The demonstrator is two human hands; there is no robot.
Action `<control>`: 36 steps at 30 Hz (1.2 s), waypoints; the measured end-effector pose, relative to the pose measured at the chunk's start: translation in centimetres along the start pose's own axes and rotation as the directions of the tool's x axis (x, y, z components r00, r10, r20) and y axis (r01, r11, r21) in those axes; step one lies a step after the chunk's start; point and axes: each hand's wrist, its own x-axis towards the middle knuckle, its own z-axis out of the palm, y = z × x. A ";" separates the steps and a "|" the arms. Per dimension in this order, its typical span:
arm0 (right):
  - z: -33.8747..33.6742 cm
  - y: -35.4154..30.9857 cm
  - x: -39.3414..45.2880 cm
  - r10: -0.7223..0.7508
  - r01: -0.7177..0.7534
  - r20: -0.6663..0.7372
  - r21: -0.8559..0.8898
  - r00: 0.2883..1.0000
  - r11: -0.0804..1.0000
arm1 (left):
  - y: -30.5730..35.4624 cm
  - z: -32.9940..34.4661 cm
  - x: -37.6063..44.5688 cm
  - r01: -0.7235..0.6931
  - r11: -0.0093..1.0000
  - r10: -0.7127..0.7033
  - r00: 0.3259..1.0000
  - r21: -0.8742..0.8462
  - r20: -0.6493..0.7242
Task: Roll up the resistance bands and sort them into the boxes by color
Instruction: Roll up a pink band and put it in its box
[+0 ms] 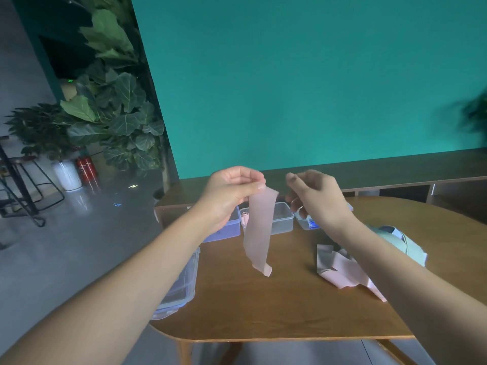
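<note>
My left hand (232, 191) pinches the pink band (259, 230) hanging over the surface (263, 306), my right hand (313, 198) loose and empty beside it; next I'd start rolling from the top.

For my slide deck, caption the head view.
Left hand pinches a hanging pink band above the table.
</note>
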 end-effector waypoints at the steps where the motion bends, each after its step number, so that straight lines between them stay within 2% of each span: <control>1: 0.4 -0.5 -0.4 -0.002 0.003 0.028 -0.035 1.000 0.999 | -0.1 0.1 0.0 -0.013 1.000 0.014 1.000 0.018 -0.012; 3: 1.0 -1.1 -0.9 -0.002 0.011 0.091 -0.094 0.996 0.996 | -0.2 0.2 -0.1 -0.051 0.996 0.053 0.998 0.071 -0.032; 6: 1.4 -1.6 -0.9 0.064 -0.050 0.148 -0.090 0.987 0.995 | -0.1 0.1 -0.4 -0.099 0.987 0.106 0.993 0.129 -0.047; 8: 1.4 -1.6 -0.8 0.115 -0.108 0.174 -0.051 0.978 0.993 | 0.0 -0.3 -0.6 -0.124 0.983 0.131 0.990 0.134 -0.045; 12: 1.6 -1.2 -0.4 0.118 -0.130 0.154 0.066 0.981 0.989 | -0.1 -0.8 -1.1 -0.152 0.978 0.157 0.987 0.144 -0.027; 15: 1.5 -0.7 -0.2 0.069 -0.081 0.113 0.103 0.991 0.991 | -0.5 -0.7 -1.4 -0.139 0.973 0.147 0.989 0.183 -0.033; 18: 1.5 -0.4 -0.3 -0.001 -0.024 0.171 0.141 0.985 0.990 | -1.1 -0.4 -1.5 -0.137 0.964 0.155 0.986 0.228 -0.064; 26: 1.5 0.0 0.6 -0.112 0.123 0.152 -0.059 0.982 0.991 | -0.8 0.0 -1.4 -0.123 0.933 0.173 0.977 0.339 -0.121; 32: 0.9 -0.7 1.4 -0.123 0.141 0.151 -0.110 0.981 0.984 | 0.5 0.0 -1.0 -0.109 0.923 0.155 0.983 0.369 -0.097; 36: 0.6 -1.1 1.7 -0.122 0.139 0.183 -0.084 0.975 0.987 | 0.9 -0.3 -0.7 -0.092 0.917 0.136 0.987 0.389 -0.086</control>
